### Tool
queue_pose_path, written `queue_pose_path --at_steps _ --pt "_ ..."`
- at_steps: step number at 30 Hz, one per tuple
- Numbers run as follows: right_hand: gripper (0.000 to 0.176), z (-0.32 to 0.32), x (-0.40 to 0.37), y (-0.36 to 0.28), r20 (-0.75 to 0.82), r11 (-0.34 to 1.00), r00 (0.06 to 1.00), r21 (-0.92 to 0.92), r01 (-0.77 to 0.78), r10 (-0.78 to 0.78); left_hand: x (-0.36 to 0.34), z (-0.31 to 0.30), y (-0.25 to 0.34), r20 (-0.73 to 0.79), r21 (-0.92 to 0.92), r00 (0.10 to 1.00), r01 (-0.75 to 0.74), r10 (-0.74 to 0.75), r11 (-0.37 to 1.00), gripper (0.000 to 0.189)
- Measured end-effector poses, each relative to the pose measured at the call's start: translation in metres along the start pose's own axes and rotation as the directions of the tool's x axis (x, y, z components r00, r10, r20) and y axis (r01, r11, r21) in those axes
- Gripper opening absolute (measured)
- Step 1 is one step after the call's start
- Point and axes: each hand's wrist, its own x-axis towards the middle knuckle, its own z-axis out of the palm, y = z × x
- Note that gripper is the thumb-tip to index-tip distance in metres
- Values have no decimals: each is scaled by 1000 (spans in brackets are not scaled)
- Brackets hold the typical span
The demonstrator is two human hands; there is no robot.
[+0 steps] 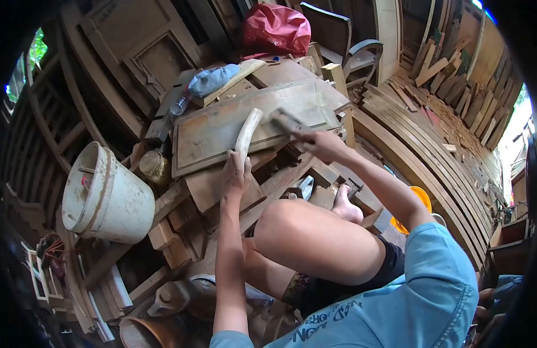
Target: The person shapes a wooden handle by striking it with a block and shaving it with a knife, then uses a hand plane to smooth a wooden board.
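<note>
Upright in my left hand [236, 169] is a pale, slightly curved piece of wood [247, 132], gripped near its lower end. My right hand [323, 145] is closed around a dark tool [288, 121] with a blurred head, so its exact kind cannot be made out. The tool's head is just to the right of the wood, with a gap showing between them. Beneath both lies a worn wooden panel [207, 136] with a framed edge, propped on stacked timber. My bent knee is below the hands.
A dirty white bucket [126, 203] stands on the left, beside a jar [154, 166]. Behind the panel are a blue cloth bundle [213, 80], a plastic bottle [179, 105] and a red bag [276, 29]. Long planks [419, 162] are stacked on the right.
</note>
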Motion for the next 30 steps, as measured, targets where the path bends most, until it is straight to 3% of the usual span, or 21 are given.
queue_pose_path --at_steps 1,2,5,6,7,9,12,14,15,17,18,19,21,22,23,24,25,26,27,28,30 --pt "49 -13 -2 -4 19 983 988 101 -155 154 3 3 2 52 -44 998 41 -39 998 25" --pt "48 3 4 16 -255 999 966 50 -22 34 2 -1 2 102 34 994 45 -48 998 25" --pt "48 2 -5 -6 -188 997 981 67 -40 52 3 2 2 9 60 1000 24 -25 998 26" --pt "50 25 1 7 -250 990 960 21 136 -127 3 0 3 19 63 1000 21 -22 998 26" --pt "49 21 -11 -18 -200 992 974 35 118 -109 3 -3 4 45 29 999 28 -30 999 26" --pt "46 43 -8 -29 -95 967 962 -31 253 -255 6 -4 5 70 -4 997 34 -33 999 27" --pt "44 41 14 -40 -83 944 942 21 329 -326 2 -6 1 39 -133 999 -8 13 991 27" --pt "46 46 56 -35 -51 993 998 108 47 -41 3 -7 5 131 -117 978 177 -161 977 25" --pt "46 43 63 -36 -54 988 996 143 -66 74 2 -5 8 123 -128 980 171 -155 977 25" --pt "47 50 10 -64 -58 946 944 -36 324 -325 5 -11 6 116 -5 983 142 -140 990 25" --pt "43 59 20 -53 -219 895 872 -193 402 -438 2 -4 -3 108 -9 987 121 -119 993 26" --pt "39 36 26 -60 -91 988 984 4 157 -156 -4 1 -3 115 -21 983 145 -142 989 26" --pt "40 58 45 -53 -147 995 987 66 72 -62 -1 7 -7 129 -153 979 177 -158 972 29" --pt "41 48 53 -63 -232 991 973 133 17 14 1 6 -9 120 -96 984 146 -134 985 30" --pt "47 56 31 -70 -246 972 957 136 193 -156 2 0 -14 114 -82 987 124 -114 989 30" --pt "47 60 36 -72 -262 969 951 136 207 -167 5 -4 -12 139 -19 982 134 -130 991 30" --pt "50 69 37 -69 -271 947 921 77 310 -280 3 -5 -8 175 40 971 156 -160 987 30" --pt "53 80 30 -62 -256 918 890 25 396 -377 -2 13 -29 103 -54 994 48 -42 997 29" --pt "56 58 48 -68 97 999 995 -36 -7 10 -4 14 -23 68 44 997 26 -29 999 28" --pt "56 66 40 -68 109 999 994 -27 -21 23 1 2 -5 116 28 989 90 -93 996 28" --pt "59 76 32 -72 -206 963 953 106 250 -224 7 -10 5 164 24 976 142 -144 990 27"
